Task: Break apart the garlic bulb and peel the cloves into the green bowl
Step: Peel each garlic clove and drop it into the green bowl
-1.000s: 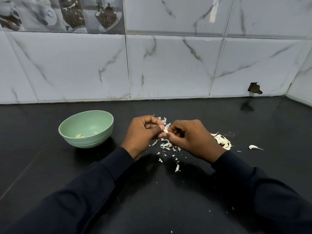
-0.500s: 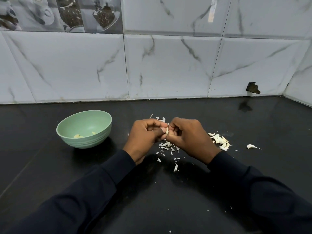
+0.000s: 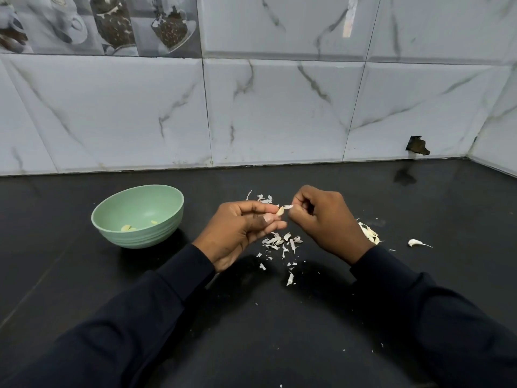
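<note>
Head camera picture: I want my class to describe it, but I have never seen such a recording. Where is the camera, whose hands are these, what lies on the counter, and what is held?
No machine here: a person wears one wide-angle camera on the head, looking down at their own two hands. The left hand pinches a garlic clove; the right hand pinches a strip of skin at the clove's tip. On the black counter stands a green bowl with a few peeled cloves inside. Skin scraps lie scattered below the hands, a heap of garlic pieces sits partly hidden behind the right hand, and one loose clove lies farther right.
</note>
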